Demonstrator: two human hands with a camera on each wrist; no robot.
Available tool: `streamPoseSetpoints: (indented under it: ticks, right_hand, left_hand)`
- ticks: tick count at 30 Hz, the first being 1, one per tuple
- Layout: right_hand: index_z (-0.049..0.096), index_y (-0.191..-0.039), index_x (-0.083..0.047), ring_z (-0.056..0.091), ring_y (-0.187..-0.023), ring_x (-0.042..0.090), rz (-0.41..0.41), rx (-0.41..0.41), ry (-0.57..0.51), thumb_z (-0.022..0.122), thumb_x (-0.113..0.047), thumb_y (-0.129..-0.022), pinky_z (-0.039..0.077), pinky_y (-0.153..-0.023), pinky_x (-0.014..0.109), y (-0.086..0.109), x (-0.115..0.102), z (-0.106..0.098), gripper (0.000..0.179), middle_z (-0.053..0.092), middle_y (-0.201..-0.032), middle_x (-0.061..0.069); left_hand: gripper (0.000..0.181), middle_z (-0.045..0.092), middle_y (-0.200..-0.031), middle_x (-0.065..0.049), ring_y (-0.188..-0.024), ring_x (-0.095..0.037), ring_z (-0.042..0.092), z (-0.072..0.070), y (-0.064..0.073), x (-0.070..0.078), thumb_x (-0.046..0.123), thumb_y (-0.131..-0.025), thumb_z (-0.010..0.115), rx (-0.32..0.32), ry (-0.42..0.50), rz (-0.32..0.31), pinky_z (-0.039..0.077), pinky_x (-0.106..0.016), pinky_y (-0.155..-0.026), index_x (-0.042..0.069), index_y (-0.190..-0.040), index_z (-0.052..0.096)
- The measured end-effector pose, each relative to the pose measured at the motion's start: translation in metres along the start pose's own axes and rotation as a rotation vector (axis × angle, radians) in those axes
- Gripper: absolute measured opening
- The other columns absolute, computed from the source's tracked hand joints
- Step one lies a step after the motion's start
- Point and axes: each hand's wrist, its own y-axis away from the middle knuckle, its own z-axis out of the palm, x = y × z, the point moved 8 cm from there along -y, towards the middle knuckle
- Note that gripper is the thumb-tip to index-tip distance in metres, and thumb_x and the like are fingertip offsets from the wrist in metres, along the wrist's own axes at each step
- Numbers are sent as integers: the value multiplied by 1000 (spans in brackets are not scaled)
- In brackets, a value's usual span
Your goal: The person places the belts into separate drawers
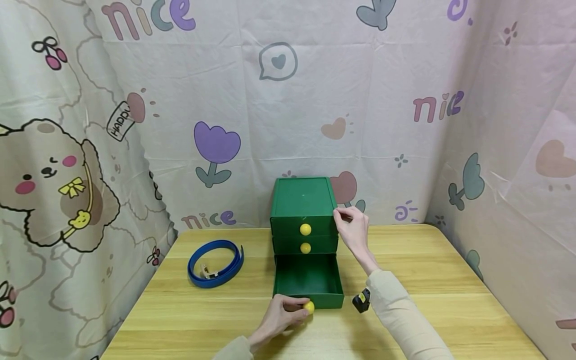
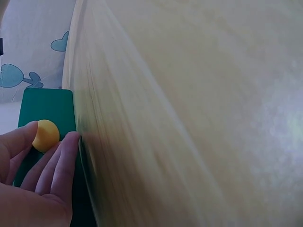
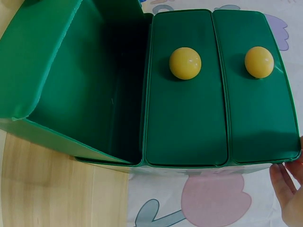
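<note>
A green chest of drawers stands on the table with its bottom drawer pulled out; the inside shows bare green in the right wrist view. My left hand pinches the yellow ball knob of that drawer between thumb and fingers. At the chest's upper right front edge, my right hand grips the corner with its fingertips. The upper knob and middle knob sit on closed drawer fronts.
A coiled blue belt with a metal buckle lies on the table left of the chest. Beside the right forearm is a small black and yellow tape measure. A printed curtain hangs behind and at both sides.
</note>
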Motion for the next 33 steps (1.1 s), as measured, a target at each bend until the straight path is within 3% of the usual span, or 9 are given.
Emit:
streamPoseSetpoints:
  ticks: [7,14,19,23,27,30,33]
  right_hand:
    - [80,-96,3,74,-80,35,-4,-2,-5,72,-5,-89,61,-77,48,0,0,0,13,75,-89,20]
    - [80,-95,3,74,-80,34,-5,-2,4,73,-5,-89,62,-76,44,0,0,0,13,75,-89,19]
    - [80,-95,3,74,-80,34,-15,4,4,72,-5,-89,62,-76,48,-1,-1,-1,13,75,-89,19]
    - [79,-96,4,74,-80,34,-12,2,2,72,-5,-89,61,-77,51,-1,-1,0,14,75,-90,20]
    - [80,-95,4,74,-79,34,-12,2,8,73,-5,-89,62,-76,48,-1,0,0,13,75,-89,20]
    - [80,-95,3,74,-79,34,-14,5,7,73,-5,-89,62,-76,47,-1,0,0,12,75,-89,19]
    - [80,-95,3,74,-80,35,-14,6,0,73,-5,-89,62,-76,47,0,0,0,12,75,-89,20]
  left_hand:
    - [32,76,-111,-18,-78,-9,67,2,3,7,14,-92,73,-11,-90,17,59,-24,-61,3,-123,72]
    - [37,78,-97,-19,-68,-20,72,-1,8,12,22,-92,74,-27,-100,-23,60,-32,-53,7,-125,72]
    - [41,77,-92,-23,-72,-31,75,-11,9,24,29,-91,75,0,-139,14,59,-32,-53,3,-123,72]
    - [47,77,-92,-24,-74,-34,76,-26,9,35,30,-89,77,100,-116,50,60,-33,-54,-4,-121,70]
    - [43,76,-83,-21,-64,-27,74,-51,8,45,26,-85,81,271,-94,94,60,-33,-52,-5,-115,73]
    - [38,74,-80,-15,-62,-19,71,-73,7,53,24,-83,83,389,-112,148,59,-32,-52,-1,-110,75]
    - [36,73,-84,-12,-69,-20,71,-97,5,58,24,-80,85,490,-204,219,59,-30,-52,4,-110,77]
